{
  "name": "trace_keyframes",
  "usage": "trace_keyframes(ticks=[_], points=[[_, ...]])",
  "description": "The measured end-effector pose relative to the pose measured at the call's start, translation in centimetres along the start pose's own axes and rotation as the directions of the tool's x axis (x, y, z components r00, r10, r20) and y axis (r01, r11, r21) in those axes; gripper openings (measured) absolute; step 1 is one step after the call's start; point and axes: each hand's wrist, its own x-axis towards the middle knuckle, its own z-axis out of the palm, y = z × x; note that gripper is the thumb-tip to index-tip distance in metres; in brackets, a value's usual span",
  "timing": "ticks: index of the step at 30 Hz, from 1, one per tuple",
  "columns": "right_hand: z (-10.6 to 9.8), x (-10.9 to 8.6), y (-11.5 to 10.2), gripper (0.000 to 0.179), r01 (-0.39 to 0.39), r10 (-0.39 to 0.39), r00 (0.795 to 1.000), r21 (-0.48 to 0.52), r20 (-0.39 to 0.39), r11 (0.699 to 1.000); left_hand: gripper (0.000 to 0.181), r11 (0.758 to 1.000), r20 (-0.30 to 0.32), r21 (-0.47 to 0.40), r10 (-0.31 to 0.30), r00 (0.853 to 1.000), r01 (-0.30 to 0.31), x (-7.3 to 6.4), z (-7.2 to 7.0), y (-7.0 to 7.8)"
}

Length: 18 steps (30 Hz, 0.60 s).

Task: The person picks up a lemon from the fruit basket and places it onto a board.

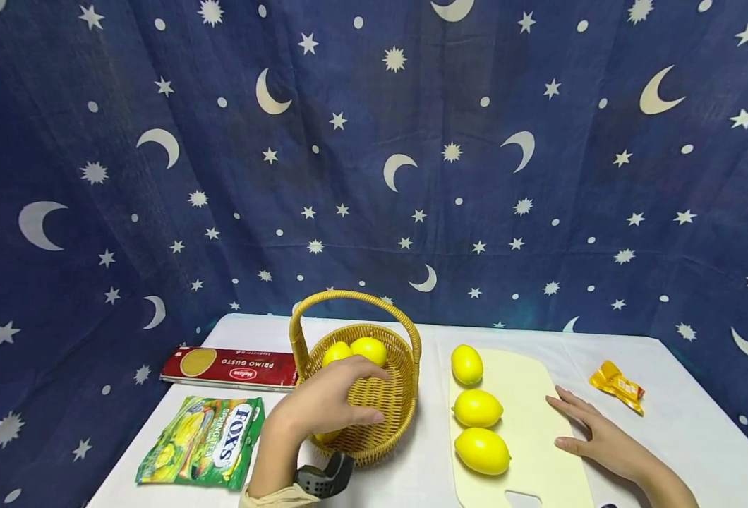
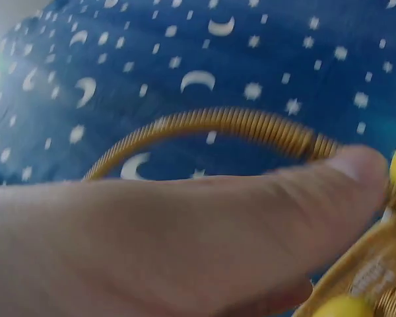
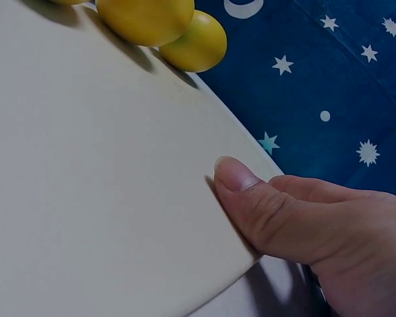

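My left hand [image 1: 329,395] reaches over the wicker basket [image 1: 406,416], fingers and thumb spread apart with nothing between them. Inside the basket two lemons [image 1: 369,351] lie at the back, and a third [image 1: 328,436] shows partly under the hand. The left wrist view has my thumb [image 2: 251,231] across the basket handle [image 2: 231,120]. On the right, my right hand [image 1: 602,434] rests at the right edge of the cream cutting board [image 1: 533,416], its thumb [image 3: 241,188] over the board. Three lemons [image 1: 478,408] sit in a row along the board's left side.
Left of the basket lie a red spaghetti pack [image 1: 234,368] and a green Fox's candy bag [image 1: 202,441]. A small orange wrapped packet [image 1: 618,386] is beyond the right hand. A dark blue curtain [image 1: 374,176] with moons and stars hangs behind the white table [image 1: 431,466].
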Motion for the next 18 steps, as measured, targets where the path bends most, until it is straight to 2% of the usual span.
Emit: trace_keyframes(ticks=[4, 7, 12, 18], points=[[0.0, -0.1, 0.0, 0.071, -0.007, 0.007, 1.0, -0.001, 0.002, 1.0, 0.057, 0.998, 0.016, -0.018, -0.066, 0.998, 0.066, -0.6, -0.5, -2.0], [0.0, -0.1, 0.0, 0.071, -0.007, 0.007, 1.0, 0.001, 0.004, 1.0, 0.062, 0.992, 0.034, 0.003, -0.128, 0.991, 0.128, -0.8, -0.5, -2.8], [0.0, -0.1, 0.1, 0.071, -0.009, 0.009, 1.0, 0.01, 0.004, 1.0, 0.066, 0.975, 0.062, 0.024, -0.224, 0.973, 0.223, -1.0, -0.3, -3.3], [0.1, -0.1, 0.1, 0.07, 0.012, -0.012, 1.0, 0.017, -0.006, 1.0, 0.065, 0.961, 0.08, 0.039, -0.275, 0.958, 0.272, -0.8, 0.3, -3.7]])
